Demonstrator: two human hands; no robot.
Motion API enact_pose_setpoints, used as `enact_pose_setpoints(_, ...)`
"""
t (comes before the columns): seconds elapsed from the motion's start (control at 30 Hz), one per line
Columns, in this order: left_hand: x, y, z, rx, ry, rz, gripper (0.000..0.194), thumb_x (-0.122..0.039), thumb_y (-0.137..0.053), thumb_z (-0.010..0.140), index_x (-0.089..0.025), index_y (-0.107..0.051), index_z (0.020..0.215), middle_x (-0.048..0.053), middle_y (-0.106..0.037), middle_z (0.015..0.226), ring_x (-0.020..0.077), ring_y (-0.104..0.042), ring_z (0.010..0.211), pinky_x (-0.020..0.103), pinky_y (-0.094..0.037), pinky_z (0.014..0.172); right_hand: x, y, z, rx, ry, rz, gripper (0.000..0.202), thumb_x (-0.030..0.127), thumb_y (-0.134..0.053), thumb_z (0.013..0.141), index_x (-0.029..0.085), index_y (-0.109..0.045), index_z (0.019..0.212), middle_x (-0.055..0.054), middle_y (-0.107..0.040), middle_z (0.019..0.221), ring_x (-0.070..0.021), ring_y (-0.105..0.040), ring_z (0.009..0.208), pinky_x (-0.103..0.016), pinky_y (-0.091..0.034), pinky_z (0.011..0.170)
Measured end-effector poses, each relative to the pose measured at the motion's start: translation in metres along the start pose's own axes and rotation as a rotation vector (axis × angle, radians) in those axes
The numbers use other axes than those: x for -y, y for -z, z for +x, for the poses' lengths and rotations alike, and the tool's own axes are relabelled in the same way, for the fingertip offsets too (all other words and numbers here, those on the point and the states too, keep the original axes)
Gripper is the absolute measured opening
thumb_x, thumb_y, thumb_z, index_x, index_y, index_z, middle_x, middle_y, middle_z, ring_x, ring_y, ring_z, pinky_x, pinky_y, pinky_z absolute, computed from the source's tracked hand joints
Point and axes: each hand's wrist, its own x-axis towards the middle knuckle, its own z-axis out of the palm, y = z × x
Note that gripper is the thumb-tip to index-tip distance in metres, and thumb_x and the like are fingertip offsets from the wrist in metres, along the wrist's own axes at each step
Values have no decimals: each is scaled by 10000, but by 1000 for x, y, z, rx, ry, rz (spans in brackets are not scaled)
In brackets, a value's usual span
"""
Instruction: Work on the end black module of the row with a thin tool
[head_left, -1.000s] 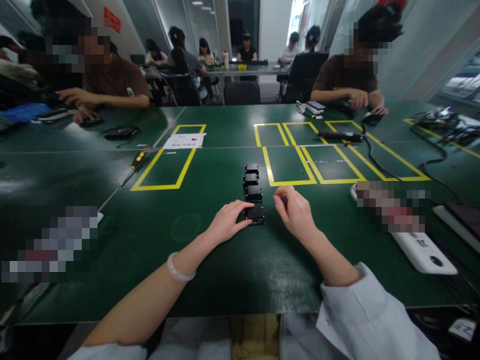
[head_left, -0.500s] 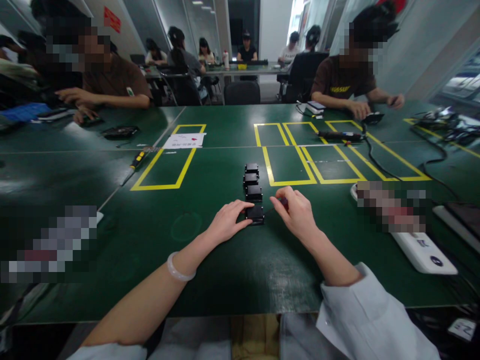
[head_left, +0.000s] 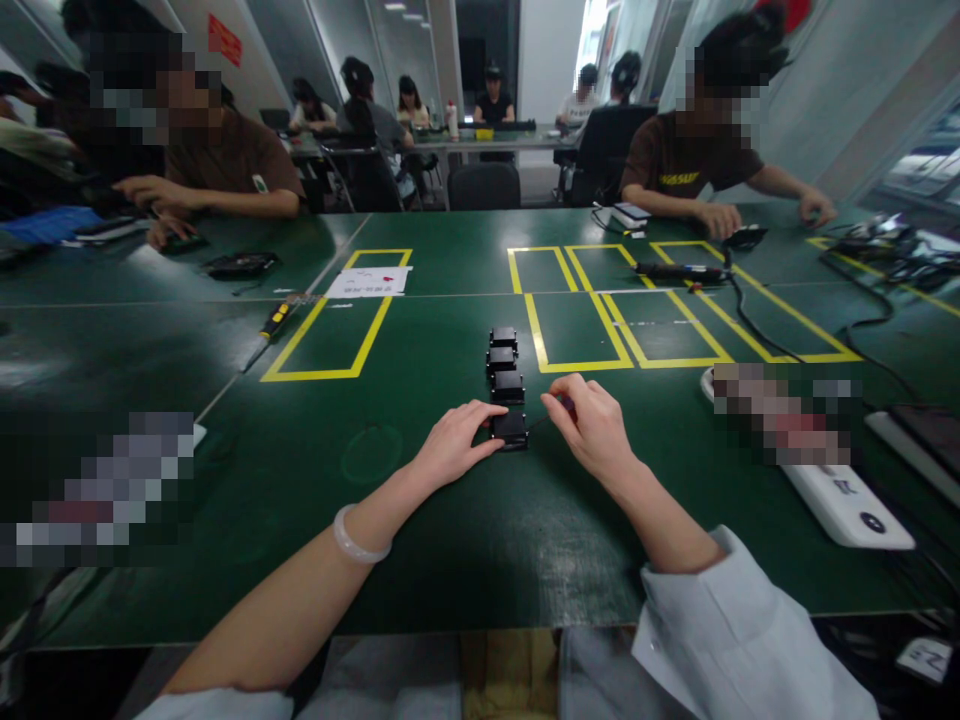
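A small black rectangular box [head_left: 510, 428] lies on the green table, nearest of a short column. My left hand [head_left: 454, 440] grips its left side, with the fingers at its far edge and the thumb at its near edge. To the right, my right hand [head_left: 592, 420] is closed in a pinch around a thin screwdriver [head_left: 538, 426]; its shaft points left at the box's right side. Whether the tip touches is too small to tell. Three similar black boxes [head_left: 508, 385] stand in line just beyond, with small pins at their corners.
Yellow tape outlines [head_left: 577, 368] mark the table beyond my hands. White power strips [head_left: 847, 505] lie at both sides. A yellow-black soldering iron [head_left: 276, 318] and a paper label [head_left: 371, 281] are at left, a black tool [head_left: 682, 272] with cable at right. Co-workers sit opposite.
My hands and the black boxes stay almost exactly where they were. The co-worker at the far right has stretched one hand out further to the right.
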Motion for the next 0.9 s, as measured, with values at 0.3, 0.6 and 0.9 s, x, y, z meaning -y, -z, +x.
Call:
enact_pose_setpoints(0.3,0,-1,0,-4,-1,5,371,-317,-601,882,-255,-510,1237,36,-593,1138,225,-579,1025,359,-444,875,-1,-5,0,-40,-15,6,135,276,-415,937,186,-511,964,-29,-607,739,-157,-558,628,-286,-415,644)
enact_pose_setpoints(0.6,0,-1,0,-8,-2,-6,370,-331,-593,884,-253,-514,1237,45,-595,1136,229,-581,1029,360,-448,877,1,-2,0,-13,-29,19,111,270,-424,920,204,-512,930,-17,-599,728,-157,-538,646,-288,-412,669)
enact_pose_setpoints(0.9,-1,1,0,-1,-5,-12,371,-333,-587,884,-249,-516,1238,55,-596,1128,236,-579,1023,374,-452,879,-1,-2,-1,-8,-21,4,160,328,-436,944,210,-518,873,-18,-601,722,-146,-499,617,-277,-387,634)
